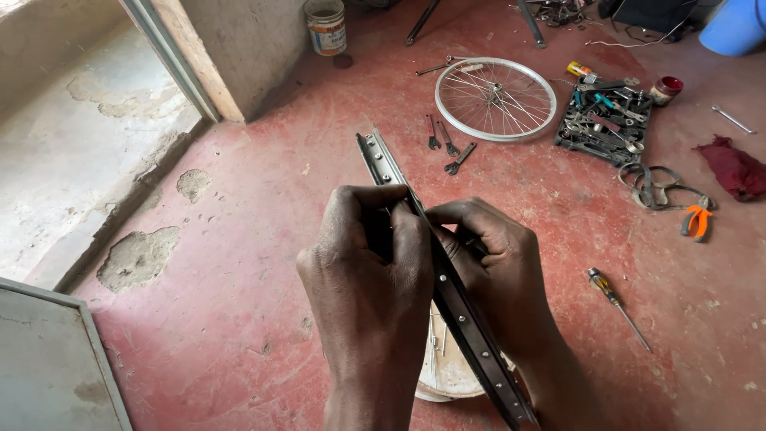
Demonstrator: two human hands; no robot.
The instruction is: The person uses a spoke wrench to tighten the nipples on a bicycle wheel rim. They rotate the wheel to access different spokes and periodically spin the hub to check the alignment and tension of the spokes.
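We hold a bare rim [447, 287] edge-on over the red floor [239, 319], both hands closed on it: left hand [371, 263] wraps it from the near side, right hand [491, 263] pinches it at a spoke hole. To do this well, we judge we should keep the rim steady with the left and work one hole at a time. A white bucket [447, 371] sits beneath. Can [326, 26] with orange-blue label by the wall; small yellow can [580, 70] near the spoked wheel [495, 98]; tool tray [604, 120], screwdriver [616, 303].
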